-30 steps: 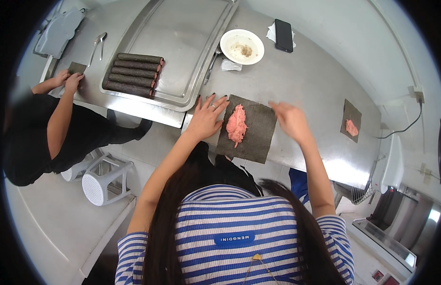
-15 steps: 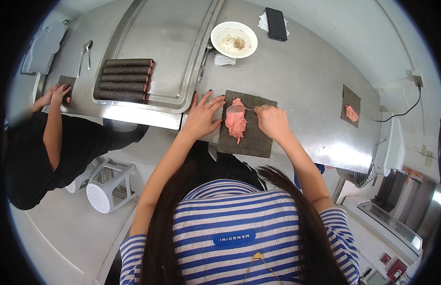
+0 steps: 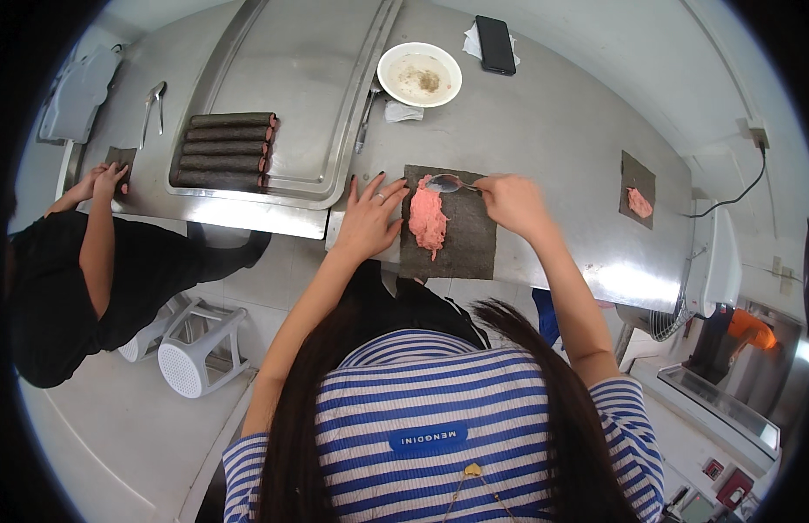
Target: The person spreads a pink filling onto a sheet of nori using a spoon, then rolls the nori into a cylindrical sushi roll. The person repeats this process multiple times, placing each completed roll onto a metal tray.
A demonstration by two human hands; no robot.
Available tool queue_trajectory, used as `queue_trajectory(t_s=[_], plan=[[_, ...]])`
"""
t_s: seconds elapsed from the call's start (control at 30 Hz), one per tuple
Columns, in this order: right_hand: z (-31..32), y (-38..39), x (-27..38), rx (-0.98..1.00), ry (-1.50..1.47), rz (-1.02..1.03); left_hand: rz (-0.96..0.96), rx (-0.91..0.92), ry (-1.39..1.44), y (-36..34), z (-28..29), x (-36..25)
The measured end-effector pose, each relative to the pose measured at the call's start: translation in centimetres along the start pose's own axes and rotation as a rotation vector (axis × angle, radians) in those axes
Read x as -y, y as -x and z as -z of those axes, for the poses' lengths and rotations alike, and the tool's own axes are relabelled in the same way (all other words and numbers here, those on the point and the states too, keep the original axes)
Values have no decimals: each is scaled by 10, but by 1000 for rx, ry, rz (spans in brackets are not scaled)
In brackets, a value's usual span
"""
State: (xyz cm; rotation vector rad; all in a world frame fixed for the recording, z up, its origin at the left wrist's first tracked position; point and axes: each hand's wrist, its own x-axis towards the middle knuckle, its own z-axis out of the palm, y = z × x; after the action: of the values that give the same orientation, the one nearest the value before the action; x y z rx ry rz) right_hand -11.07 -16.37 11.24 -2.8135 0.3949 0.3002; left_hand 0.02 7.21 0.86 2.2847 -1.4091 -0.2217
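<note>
A dark square seaweed sheet [image 3: 470, 240] lies on the steel table in front of me, its near edge reaching the table's edge. Pink minced filling [image 3: 428, 222] forms a long strip down its left part. My right hand [image 3: 513, 205] is closed on the handle of a metal spoon [image 3: 445, 182], whose bowl is at the upper end of the filling. Beside the sheet's left edge, my left hand [image 3: 368, 218] rests with spread fingers, the fingertips at the upper left edge.
Left, a steel tray [image 3: 313, 113] bears several seaweed rolls [image 3: 226, 150]. A white bowl of cloudy liquid [image 3: 419, 75], a phone [image 3: 495, 45] and a second sheet with filling [image 3: 638, 187] lie farther off. At far left, a co-worker's hands [image 3: 108, 179] handle another sheet.
The spoon has gone from lying over the filling's upper part to its top right edge, and the filling is spread slightly longer. My left hand has barely moved.
</note>
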Motion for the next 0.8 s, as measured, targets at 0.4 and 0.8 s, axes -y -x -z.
queue_trajectory(t_s=[0.4,0.8], plan=[[6,31,12,-75,227,279,139,-1,-15,-9,-8,-11],[-34,-1,25,-232,265,268,156,37,-33,-9,-5,-14]])
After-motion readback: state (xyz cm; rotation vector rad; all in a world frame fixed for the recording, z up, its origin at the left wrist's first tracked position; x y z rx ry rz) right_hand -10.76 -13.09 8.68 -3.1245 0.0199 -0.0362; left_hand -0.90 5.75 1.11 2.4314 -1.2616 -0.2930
